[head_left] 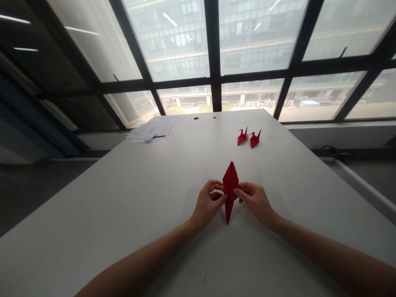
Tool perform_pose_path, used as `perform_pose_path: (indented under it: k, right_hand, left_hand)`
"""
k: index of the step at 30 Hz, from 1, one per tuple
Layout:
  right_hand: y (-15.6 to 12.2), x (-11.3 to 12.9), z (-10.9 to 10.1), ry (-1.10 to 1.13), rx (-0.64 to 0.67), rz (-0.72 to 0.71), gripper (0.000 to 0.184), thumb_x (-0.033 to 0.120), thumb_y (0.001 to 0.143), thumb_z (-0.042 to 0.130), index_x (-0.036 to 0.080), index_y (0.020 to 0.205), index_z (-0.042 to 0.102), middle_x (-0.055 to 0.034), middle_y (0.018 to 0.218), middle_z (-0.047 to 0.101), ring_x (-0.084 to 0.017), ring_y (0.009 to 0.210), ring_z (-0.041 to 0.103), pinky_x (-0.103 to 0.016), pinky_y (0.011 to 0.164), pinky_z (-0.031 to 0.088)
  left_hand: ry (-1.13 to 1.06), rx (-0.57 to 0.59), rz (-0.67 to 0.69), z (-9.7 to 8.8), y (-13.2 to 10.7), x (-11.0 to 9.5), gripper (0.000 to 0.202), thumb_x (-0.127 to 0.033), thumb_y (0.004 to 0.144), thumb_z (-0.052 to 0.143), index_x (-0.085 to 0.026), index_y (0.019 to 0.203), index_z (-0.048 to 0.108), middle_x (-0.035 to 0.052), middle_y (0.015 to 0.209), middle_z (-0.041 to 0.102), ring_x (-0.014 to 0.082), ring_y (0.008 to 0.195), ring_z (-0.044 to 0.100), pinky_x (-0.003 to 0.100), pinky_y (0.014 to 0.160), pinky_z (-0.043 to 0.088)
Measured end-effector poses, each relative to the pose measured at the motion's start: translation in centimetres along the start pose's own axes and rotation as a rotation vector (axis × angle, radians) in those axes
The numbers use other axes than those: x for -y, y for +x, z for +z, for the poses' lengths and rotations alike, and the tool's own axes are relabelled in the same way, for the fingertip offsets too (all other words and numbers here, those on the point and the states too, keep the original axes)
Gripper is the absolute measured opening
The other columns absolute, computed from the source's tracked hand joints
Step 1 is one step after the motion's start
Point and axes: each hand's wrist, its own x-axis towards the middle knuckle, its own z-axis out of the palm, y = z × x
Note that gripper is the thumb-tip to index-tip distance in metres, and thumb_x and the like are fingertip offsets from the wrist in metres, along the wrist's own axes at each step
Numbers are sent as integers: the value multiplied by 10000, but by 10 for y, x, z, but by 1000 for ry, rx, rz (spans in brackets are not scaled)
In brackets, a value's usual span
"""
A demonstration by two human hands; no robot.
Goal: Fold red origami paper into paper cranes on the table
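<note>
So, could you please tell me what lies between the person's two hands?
In the head view, a red, diamond-shaped piece of folded paper lies between the left hand and the right hand, held by both.

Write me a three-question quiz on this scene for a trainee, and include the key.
1. Multiple choice: What are the left hand and the right hand both holding?
A) a roll of clear tape
B) a red, diamond-shaped piece of folded paper
C) a blue cloth

2. True or false: The loose white paper sheets lie toward the far left of the broad white table, as the person sees it.

3. Count: How many small red folded-paper birds rest on the table beyond the hands?

Key:
1. B
2. True
3. Two
</note>
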Motion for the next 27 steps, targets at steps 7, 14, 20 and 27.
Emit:
perform_pose_path:
  k: [7, 14, 20, 27]
  right_hand:
    - [0, 0, 2, 29, 8, 36, 248, 391, 749, 769, 150, 789, 723, -52, 719, 722, -138, 581, 610, -265, 553, 471]
    - [-2, -1, 4, 1, -8, 35, 246, 387, 736, 778, 157, 765, 697, -17, 684, 670, -122, 590, 545, -254, 556, 426]
    - [-1, 0, -1, 54, -76, 42, 235, 373, 734, 777, 166, 725, 666, 0, 648, 641, -120, 584, 516, -253, 561, 404]
    - [1, -3, -3, 51, -75, 34, 234, 378, 755, 757, 155, 773, 689, -16, 669, 653, -125, 589, 515, -261, 566, 405]
  left_hand:
    - [153, 43, -8, 0, 0, 0, 182, -251, 828, 709, -167, 942, 594, 24, 831, 660, 136, 711, 637, 239, 633, 532]
    - [280, -32, 96, 3, 1, -2, 113, -258, 838, 680, -153, 815, 646, 64, 1028, 577, 139, 815, 626, 218, 617, 528]
    - [172, 79, -84, 5, -4, 1, 288, -335, 841, 696, -179, 1042, 561, 15, 761, 647, 129, 614, 612, 208, 506, 498]
    - [262, 79, -23, 2, -1, -1, 154, -270, 825, 693, -156, 883, 607, 32, 850, 650, 85, 575, 562, 187, 495, 463]
